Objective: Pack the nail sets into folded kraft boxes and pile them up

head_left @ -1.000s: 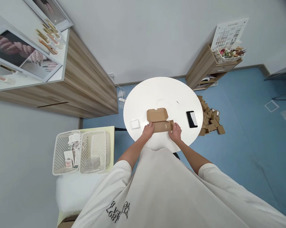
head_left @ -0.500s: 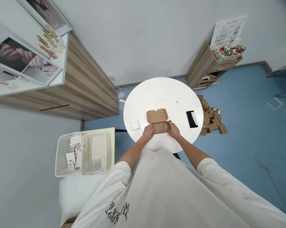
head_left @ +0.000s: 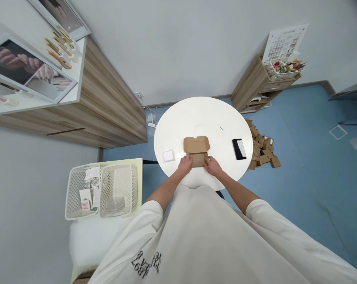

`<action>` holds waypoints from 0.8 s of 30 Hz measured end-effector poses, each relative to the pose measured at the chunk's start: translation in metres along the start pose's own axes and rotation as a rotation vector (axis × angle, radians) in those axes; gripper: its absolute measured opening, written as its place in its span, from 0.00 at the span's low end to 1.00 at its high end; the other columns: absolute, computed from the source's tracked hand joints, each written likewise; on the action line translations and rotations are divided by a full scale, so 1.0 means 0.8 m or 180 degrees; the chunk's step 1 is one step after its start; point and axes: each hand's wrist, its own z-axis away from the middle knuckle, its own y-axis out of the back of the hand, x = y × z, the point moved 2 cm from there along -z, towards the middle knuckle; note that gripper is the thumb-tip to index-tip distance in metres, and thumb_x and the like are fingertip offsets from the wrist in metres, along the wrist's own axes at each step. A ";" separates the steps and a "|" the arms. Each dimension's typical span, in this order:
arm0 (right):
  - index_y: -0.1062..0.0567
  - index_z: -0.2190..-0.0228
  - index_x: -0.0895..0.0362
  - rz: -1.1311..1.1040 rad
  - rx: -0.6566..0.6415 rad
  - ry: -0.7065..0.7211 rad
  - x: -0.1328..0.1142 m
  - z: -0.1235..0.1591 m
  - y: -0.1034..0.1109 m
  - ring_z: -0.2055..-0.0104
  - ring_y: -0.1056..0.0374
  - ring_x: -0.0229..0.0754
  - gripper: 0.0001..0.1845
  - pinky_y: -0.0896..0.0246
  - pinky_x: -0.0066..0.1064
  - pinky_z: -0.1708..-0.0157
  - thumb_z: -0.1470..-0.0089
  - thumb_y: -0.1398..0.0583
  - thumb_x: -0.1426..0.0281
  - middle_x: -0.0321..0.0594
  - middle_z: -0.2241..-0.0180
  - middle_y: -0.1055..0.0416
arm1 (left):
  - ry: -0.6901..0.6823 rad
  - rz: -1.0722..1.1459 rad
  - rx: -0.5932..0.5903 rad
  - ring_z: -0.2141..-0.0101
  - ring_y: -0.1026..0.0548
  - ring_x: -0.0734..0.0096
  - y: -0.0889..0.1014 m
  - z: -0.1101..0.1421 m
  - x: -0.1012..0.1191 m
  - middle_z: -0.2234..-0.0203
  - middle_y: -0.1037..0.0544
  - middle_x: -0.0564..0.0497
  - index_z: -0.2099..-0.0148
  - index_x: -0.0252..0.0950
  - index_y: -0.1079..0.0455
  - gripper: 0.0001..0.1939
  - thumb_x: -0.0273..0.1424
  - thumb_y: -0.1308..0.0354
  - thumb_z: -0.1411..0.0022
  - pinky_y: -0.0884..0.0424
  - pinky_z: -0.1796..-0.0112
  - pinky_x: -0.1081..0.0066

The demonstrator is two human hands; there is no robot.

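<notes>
A brown cardboard box (head_left: 196,145) with its lid flap laid back sits near the front of the round white table (head_left: 200,112). At the box's left side my left hand (head_left: 185,164) grips the side wall with curled fingers. My right hand (head_left: 213,165) is closed round the right side wall, its fingertips at the upper right corner of the tray part. Left of the box lies a small clear case with a white insert (head_left: 168,156). To the right rests a black phone-like object (head_left: 239,149) with a white strip on it.
A heap of small cardboard boxes (head_left: 263,148) lies on the blue floor right of the table. Two white plastic baskets (head_left: 103,189) stand at lower left, holding cards and clear cases. A wooden cabinet (head_left: 113,94) and a small shelf unit (head_left: 251,85) stand behind.
My right hand has moved slightly left, and the box's right side flap, which stuck outward before, is now folded in against the side. My left hand stays in place.
</notes>
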 end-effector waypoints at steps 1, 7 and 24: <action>0.31 0.44 0.59 0.0131 -0.0070 0.0015 0.000 -0.001 0.001 0.44 0.40 0.55 0.22 0.44 0.44 0.45 0.33 0.51 0.62 0.55 0.42 0.38 | -0.0015 -0.0008 0.0005 0.43 0.36 0.46 -0.001 0.000 0.000 0.32 0.51 0.36 0.48 0.37 0.34 0.25 0.25 0.32 0.46 0.38 0.46 0.55; 0.26 0.49 0.64 0.0728 -0.0119 0.0202 -0.011 -0.008 0.009 0.46 0.41 0.59 0.26 0.47 0.46 0.46 0.33 0.50 0.58 0.60 0.49 0.35 | -0.0081 -0.0097 0.0102 0.45 0.34 0.47 -0.006 -0.003 -0.003 0.33 0.48 0.35 0.49 0.35 0.33 0.24 0.26 0.32 0.47 0.37 0.47 0.55; 0.31 0.47 0.63 0.0680 -0.0162 0.0050 -0.016 -0.011 0.010 0.48 0.38 0.54 0.19 0.37 0.41 0.52 0.38 0.43 0.68 0.60 0.38 0.49 | -0.0086 -0.0186 0.0192 0.46 0.32 0.48 -0.005 0.000 -0.002 0.35 0.45 0.33 0.48 0.34 0.33 0.25 0.26 0.31 0.47 0.34 0.49 0.56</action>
